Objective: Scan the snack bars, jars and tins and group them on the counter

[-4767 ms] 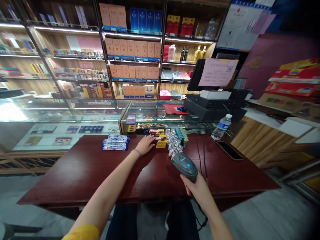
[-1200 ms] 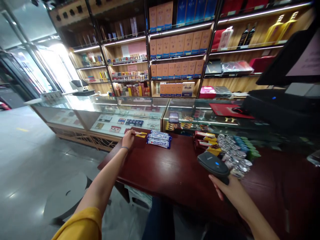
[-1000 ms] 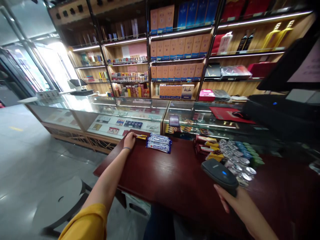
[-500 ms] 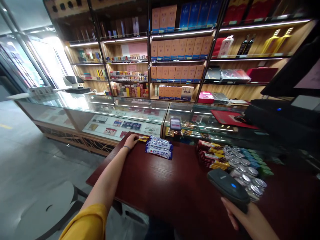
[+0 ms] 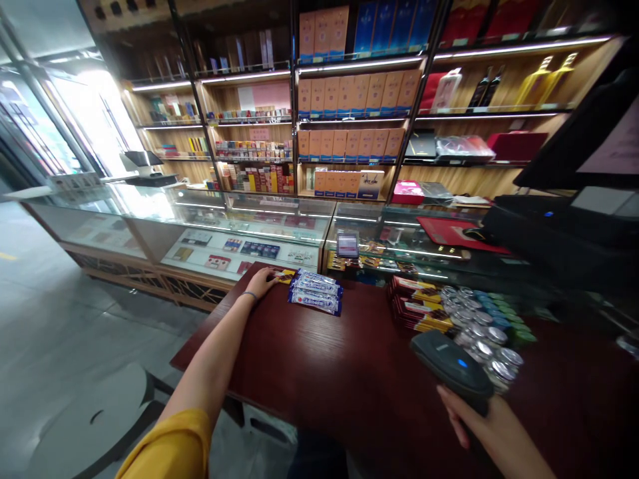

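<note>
My left hand point(image 5: 261, 283) reaches to the far left corner of the dark red wooden table point(image 5: 319, 359) and rests on a yellow and brown snack bar point(image 5: 284, 274). Its fingers lie over the bar's left end, pressed together. Just right of the bar is a stack of blue and white wrapped bars point(image 5: 314, 293). My right hand point(image 5: 492, 432) is low at the right, wrapped round the handle of a dark grey barcode scanner point(image 5: 452, 362) with a blue light on top.
A pile of red and yellow bars point(image 5: 417, 313) and several small silver-capped and green-capped bottles point(image 5: 486, 326) sit at mid-table. Behind stand glass display counters point(image 5: 259, 226), a black register point(image 5: 559, 226) and stocked shelves point(image 5: 349, 113). Grey floor lies left.
Since the oldest frame my left hand took a yellow bar from the pile to the table's far left corner. In the last second it stays there; the view shifted slightly.
</note>
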`<state>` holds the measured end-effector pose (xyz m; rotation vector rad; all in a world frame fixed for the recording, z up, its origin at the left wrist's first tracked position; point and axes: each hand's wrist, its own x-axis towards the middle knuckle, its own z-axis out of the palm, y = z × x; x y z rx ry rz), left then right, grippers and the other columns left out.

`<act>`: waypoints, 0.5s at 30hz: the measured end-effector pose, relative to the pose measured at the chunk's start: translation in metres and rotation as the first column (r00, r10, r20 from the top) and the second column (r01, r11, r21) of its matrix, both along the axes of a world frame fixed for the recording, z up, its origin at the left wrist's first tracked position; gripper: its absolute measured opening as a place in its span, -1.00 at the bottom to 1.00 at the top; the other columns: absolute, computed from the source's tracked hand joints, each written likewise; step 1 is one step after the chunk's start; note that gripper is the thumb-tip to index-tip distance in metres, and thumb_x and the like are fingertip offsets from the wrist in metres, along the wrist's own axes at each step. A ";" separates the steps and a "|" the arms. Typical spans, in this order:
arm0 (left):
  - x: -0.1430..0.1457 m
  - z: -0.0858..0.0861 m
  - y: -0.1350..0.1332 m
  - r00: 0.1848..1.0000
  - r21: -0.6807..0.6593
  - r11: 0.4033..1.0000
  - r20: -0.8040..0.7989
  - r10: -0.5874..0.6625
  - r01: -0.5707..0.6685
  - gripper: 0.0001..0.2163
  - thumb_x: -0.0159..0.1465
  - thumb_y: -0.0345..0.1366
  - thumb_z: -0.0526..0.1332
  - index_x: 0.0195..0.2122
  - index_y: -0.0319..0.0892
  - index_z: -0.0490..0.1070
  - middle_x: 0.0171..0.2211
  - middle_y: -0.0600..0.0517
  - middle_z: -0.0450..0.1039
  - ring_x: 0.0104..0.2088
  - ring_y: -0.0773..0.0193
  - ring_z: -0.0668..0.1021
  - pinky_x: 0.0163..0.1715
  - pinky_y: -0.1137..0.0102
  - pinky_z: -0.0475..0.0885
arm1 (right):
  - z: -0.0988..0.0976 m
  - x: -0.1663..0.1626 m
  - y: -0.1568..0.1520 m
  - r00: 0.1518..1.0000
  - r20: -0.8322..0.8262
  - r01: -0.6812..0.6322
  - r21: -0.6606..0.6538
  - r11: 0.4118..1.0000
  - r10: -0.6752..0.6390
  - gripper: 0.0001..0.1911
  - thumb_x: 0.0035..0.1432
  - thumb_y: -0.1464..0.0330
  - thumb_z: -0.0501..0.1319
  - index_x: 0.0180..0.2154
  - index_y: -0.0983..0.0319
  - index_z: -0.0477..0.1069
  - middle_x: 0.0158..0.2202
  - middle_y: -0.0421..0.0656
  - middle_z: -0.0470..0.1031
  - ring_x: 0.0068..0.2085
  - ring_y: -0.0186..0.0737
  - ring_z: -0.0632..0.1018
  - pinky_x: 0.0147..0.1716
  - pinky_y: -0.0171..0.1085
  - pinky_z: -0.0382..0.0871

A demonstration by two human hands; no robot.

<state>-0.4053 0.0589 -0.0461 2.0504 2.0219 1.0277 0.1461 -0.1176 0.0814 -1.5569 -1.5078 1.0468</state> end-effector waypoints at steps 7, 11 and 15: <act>0.007 0.005 -0.012 0.996 0.072 0.995 0.058 0.061 -0.065 -0.60 0.15 -0.32 0.33 0.04 -0.17 0.48 0.09 -0.16 0.51 0.14 -0.01 0.52 0.22 0.07 0.38 | -0.009 0.013 -0.003 0.999 -0.044 -0.001 0.020 1.000 0.002 -0.52 0.03 -0.05 0.32 -0.66 0.10 0.27 -0.78 -0.21 0.31 -0.68 -0.16 0.39 -0.55 -0.18 0.33; 0.027 0.025 -0.024 0.985 0.152 0.979 0.131 0.114 -0.134 -0.70 0.22 -0.34 0.23 -0.01 -0.16 0.50 0.01 -0.14 0.55 0.05 0.04 0.56 0.12 0.12 0.47 | -0.015 0.022 -0.006 0.997 -0.081 0.017 0.045 0.999 -0.013 -0.54 0.10 -0.03 0.29 -0.59 0.13 0.27 -0.77 -0.26 0.32 -0.67 -0.24 0.37 -0.54 -0.25 0.27; 0.066 0.046 -0.036 0.968 0.221 0.963 0.230 0.105 -0.157 -0.75 0.30 -0.31 0.17 -0.04 -0.16 0.52 -0.06 -0.12 0.57 -0.04 0.09 0.59 0.00 0.18 0.53 | -0.017 0.032 -0.010 0.991 -0.123 0.061 0.075 0.995 -0.051 -0.59 0.11 0.00 0.32 -0.50 0.15 0.31 -0.74 -0.28 0.35 -0.68 -0.25 0.38 -0.57 -0.26 0.26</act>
